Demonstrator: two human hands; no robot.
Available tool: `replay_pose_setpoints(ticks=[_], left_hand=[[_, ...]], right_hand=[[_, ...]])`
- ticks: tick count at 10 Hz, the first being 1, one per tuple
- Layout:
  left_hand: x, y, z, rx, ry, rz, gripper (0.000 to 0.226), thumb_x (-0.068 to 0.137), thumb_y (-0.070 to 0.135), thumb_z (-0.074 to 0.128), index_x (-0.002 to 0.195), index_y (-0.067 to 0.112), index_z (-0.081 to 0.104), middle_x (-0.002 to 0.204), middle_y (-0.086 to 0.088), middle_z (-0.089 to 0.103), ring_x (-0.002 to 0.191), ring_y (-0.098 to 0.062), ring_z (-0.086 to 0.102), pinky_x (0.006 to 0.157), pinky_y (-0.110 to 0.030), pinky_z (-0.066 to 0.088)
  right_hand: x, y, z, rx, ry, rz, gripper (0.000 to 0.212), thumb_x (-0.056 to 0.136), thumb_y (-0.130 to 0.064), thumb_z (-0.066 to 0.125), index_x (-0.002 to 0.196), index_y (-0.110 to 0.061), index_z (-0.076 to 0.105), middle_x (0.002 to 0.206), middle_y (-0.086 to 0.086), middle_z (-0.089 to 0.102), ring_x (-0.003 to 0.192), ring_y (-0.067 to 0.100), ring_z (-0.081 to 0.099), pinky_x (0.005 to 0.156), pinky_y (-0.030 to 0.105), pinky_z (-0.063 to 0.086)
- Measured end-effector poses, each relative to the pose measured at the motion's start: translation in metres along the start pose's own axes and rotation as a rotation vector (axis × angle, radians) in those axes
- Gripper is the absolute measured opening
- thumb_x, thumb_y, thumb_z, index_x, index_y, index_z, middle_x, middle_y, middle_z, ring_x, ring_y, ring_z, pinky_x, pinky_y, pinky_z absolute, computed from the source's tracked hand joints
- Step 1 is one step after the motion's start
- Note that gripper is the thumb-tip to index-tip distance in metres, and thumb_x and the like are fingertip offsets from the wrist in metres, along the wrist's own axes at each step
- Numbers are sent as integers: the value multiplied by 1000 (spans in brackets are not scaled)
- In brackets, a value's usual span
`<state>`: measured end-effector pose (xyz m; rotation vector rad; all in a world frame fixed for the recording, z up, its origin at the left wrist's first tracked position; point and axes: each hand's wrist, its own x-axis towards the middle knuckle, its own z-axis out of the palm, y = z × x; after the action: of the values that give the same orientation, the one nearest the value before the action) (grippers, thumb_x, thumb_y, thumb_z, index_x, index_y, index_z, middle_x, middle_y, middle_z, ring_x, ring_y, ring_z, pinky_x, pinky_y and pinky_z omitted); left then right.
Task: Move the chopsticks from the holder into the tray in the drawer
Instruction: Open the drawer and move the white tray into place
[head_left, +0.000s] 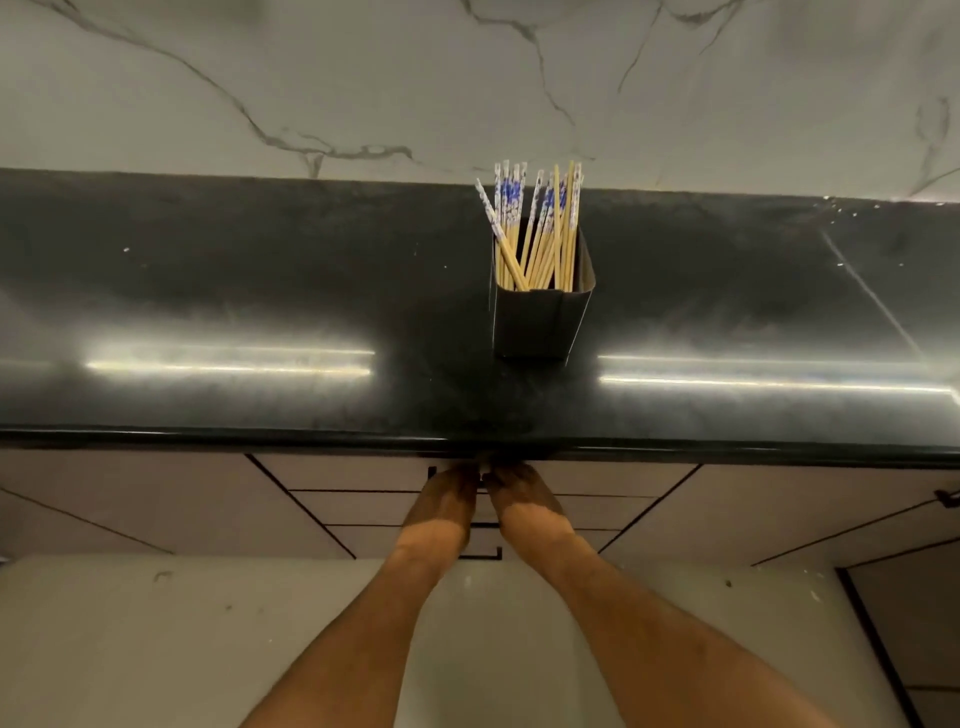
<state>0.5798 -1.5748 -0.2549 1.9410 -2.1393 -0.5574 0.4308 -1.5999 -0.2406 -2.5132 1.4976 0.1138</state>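
Note:
Several bamboo chopsticks (535, 228) with blue-and-white tops stand upright in a dark square holder (540, 322) on the black countertop (260, 291), right of centre. Below the counter's front edge, my left hand (447, 499) and my right hand (519, 499) sit side by side against the top drawer (353, 473). Both hands curl around its black handle, and the counter's lip hides the fingertips. The drawer front is flush with the cabinet. No tray is in view.
Two more drawer fronts (363, 506) sit below the top one, the lowest with a black handle (483, 556). Cabinet doors flank the drawers, with another handle (948, 499) at the far right. A marble wall (311, 78) backs the counter. Pale floor (156, 649) lies beneath.

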Motion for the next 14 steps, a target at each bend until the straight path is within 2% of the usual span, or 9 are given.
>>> replay_pose_setpoints(ticks=[1,3,4,5,6,7,8,12,14], left_hand=[[11,0,4,98,-81,-78,52,99,10,55,148,19,41,153,-8,45,139,-26,44,117,-36,34],[-3,5,19,-121,-106,-150,40,97,25,59,136,23,54,144,-2,55,132,-20,53,107,-24,45],[-26,9,19,-105,-75,-160,28,98,29,57,124,23,64,130,-1,65,118,-18,61,96,-24,53],[-55,11,21,-54,-2,-101,24,100,15,52,118,15,67,121,-9,68,110,-25,65,95,-35,54],[-96,15,25,4,-28,-42,31,102,13,44,125,7,65,131,-15,62,124,-31,56,104,-41,47],[-124,17,37,-17,5,7,36,103,17,44,135,18,60,143,-3,57,133,-21,50,111,-30,40],[-151,30,33,-113,8,-135,39,101,17,50,137,29,55,144,7,54,137,-11,43,117,-23,29],[-247,44,51,80,-173,-84,46,100,26,50,145,30,41,154,4,41,146,-15,32,126,-29,10],[-283,51,61,110,-160,-85,49,100,24,49,147,30,38,156,3,38,147,-16,31,126,-31,9]], right_hand=[[18,-10,0,-51,-2,86,51,101,-14,55,150,-16,42,161,8,35,151,28,26,124,41,15],[-7,-22,10,-45,45,158,41,99,-19,56,140,-18,54,151,5,48,143,24,37,122,38,22],[-26,-33,14,58,-52,147,28,98,-13,59,126,-15,63,126,8,65,112,22,64,98,33,51],[-54,-42,14,128,-5,166,22,99,-10,57,117,-12,69,112,6,72,99,21,69,87,30,56],[-84,-52,25,148,15,137,26,100,-14,55,122,-14,69,116,5,71,102,19,69,91,29,55],[-112,-62,34,203,29,101,31,102,-18,54,130,-15,66,127,5,68,115,19,64,101,28,50],[-139,-73,41,211,44,105,33,102,-20,55,134,-15,64,133,4,65,122,18,62,107,26,45],[-233,-116,57,209,-15,127,33,101,-15,55,132,-12,64,130,7,67,125,23,60,115,30,36],[-271,-131,61,140,-9,112,21,68,-21,90,87,-21,80,85,-2,77,84,14,74,87,30,59]])
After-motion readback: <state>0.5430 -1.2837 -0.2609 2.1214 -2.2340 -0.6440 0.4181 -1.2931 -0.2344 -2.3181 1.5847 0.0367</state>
